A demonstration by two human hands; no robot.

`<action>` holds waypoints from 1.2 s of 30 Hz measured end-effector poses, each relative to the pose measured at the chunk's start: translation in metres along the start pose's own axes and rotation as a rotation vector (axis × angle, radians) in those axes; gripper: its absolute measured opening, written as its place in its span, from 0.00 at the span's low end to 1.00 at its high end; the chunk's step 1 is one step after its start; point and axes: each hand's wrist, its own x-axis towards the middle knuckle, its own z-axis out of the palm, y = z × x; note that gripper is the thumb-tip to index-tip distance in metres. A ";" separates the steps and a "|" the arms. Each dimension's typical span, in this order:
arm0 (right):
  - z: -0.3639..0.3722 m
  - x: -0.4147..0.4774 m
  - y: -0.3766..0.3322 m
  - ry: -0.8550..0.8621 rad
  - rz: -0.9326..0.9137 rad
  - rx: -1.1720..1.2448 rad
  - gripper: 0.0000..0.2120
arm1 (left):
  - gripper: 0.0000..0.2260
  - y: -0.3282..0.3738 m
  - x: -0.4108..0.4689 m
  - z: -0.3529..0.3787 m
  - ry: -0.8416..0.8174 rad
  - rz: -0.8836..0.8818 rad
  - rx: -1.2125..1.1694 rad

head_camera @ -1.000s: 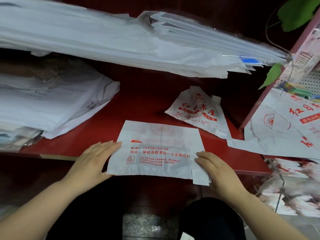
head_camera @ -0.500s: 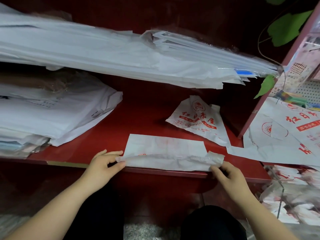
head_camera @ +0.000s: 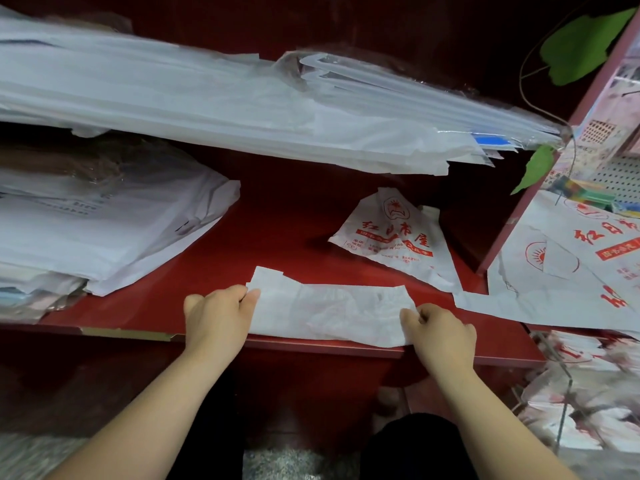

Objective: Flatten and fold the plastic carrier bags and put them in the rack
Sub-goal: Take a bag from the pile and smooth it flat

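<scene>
A white plastic carrier bag (head_camera: 332, 310) lies folded into a narrow strip along the front edge of the red shelf (head_camera: 284, 237), its print hidden inside. My left hand (head_camera: 216, 315) pinches its left end with curled fingers. My right hand (head_camera: 440, 329) pinches the right end the same way. A second white bag with red print (head_camera: 398, 240) lies crumpled behind it, to the right. More printed bags (head_camera: 568, 271) spread over the surface at far right.
A thick stack of white bags (head_camera: 97, 230) fills the shelf's left side. Long white and clear bags (head_camera: 242, 109) hang over from the shelf above. A wire rack (head_camera: 561, 403) with bags stands low on the right. Green leaves (head_camera: 585, 39) hang top right.
The bag's near half, with the red print, has been folded up and away over the far half. Both hands moved from pressing it flat to pinching its ends.
</scene>
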 end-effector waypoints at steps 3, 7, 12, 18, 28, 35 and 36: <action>0.000 0.002 -0.002 0.010 0.005 -0.063 0.18 | 0.19 0.001 0.008 0.003 -0.043 0.044 0.155; 0.000 0.006 -0.003 -0.005 -0.005 -0.105 0.17 | 0.15 -0.002 0.007 0.005 -0.064 0.080 0.244; -0.001 0.010 -0.004 -0.062 0.004 -0.146 0.16 | 0.22 -0.003 0.011 0.007 -0.076 0.145 0.294; -0.001 0.015 -0.010 -0.084 -0.027 -0.272 0.18 | 0.23 -0.002 0.019 0.007 -0.102 0.167 0.378; 0.003 0.016 -0.017 -0.058 -0.033 -0.341 0.18 | 0.48 0.017 -0.008 0.017 -0.177 0.444 0.193; 0.005 0.016 -0.017 0.003 -0.016 -0.346 0.17 | 0.23 0.028 0.015 0.028 -0.472 0.329 0.338; 0.006 0.018 -0.017 0.000 -0.009 -0.346 0.19 | 0.23 0.027 0.016 0.029 -0.492 0.327 0.342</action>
